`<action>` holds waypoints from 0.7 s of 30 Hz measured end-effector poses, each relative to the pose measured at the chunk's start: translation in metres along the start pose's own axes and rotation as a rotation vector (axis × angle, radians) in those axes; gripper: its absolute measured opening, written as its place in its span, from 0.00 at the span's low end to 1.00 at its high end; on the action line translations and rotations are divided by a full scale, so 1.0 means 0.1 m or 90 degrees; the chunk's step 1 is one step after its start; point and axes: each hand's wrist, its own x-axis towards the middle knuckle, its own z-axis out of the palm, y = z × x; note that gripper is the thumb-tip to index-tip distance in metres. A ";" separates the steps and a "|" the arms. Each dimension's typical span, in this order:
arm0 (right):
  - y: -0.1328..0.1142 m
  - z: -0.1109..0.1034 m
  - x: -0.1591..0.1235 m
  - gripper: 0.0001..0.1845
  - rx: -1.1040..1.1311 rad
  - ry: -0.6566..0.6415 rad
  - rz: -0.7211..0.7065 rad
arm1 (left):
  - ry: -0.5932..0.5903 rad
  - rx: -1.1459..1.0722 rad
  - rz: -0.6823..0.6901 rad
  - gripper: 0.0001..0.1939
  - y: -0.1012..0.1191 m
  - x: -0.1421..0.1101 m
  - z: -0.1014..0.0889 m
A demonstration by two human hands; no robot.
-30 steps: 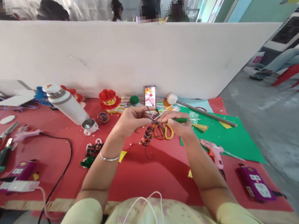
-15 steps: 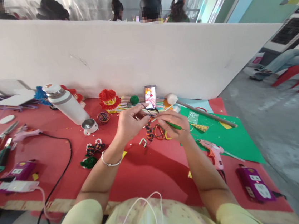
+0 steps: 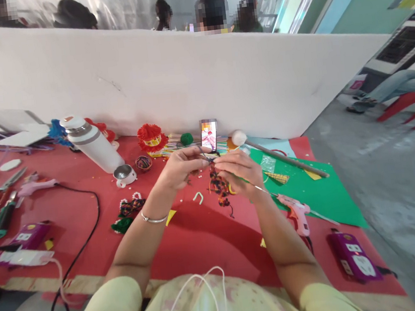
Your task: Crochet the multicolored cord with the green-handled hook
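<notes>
Multicoloured dark crochet work (image 3: 219,188) hangs below my two hands, in front of the propped-up phone (image 3: 209,136). My left hand (image 3: 181,168) is closed, its thumb and fingers pinching dark yarn (image 3: 208,158) at the top of the piece. Close against it, my right hand (image 3: 239,168) pinches the same yarn at the fingertips. A thin metal crochet hook (image 3: 264,189) lies in the right palm, its shaft sticking out towards the lower right; fingers hide most of its handle. Beneath the hands lies a bent pale-green piece (image 3: 198,197).
A white flask (image 3: 96,145) and its cup lid (image 3: 124,175) stand left. A pink glue gun (image 3: 296,211) lies by my right forearm on green card (image 3: 324,197). Purple power boxes (image 3: 356,256) sit at both sides, cables trailing. A white partition (image 3: 169,80) borders the table.
The hook has turned in my right hand, so its shaft now points to the lower right. Both hands have drawn onto the yarn, and the crochet piece hangs more freely, further right.
</notes>
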 end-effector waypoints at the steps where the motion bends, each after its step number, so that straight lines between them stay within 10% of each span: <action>1: -0.02 -0.05 0.04 0.14 0.025 -0.017 0.012 | -0.001 0.042 0.020 0.20 0.02 0.00 -0.02; 13: 0.04 -0.02 -0.03 0.10 0.374 0.043 0.206 | -0.133 0.080 -0.048 0.14 0.07 0.03 0.01; 21: 0.03 0.27 -0.06 0.07 0.248 0.178 0.217 | 0.032 0.032 0.069 0.11 -0.18 0.01 0.18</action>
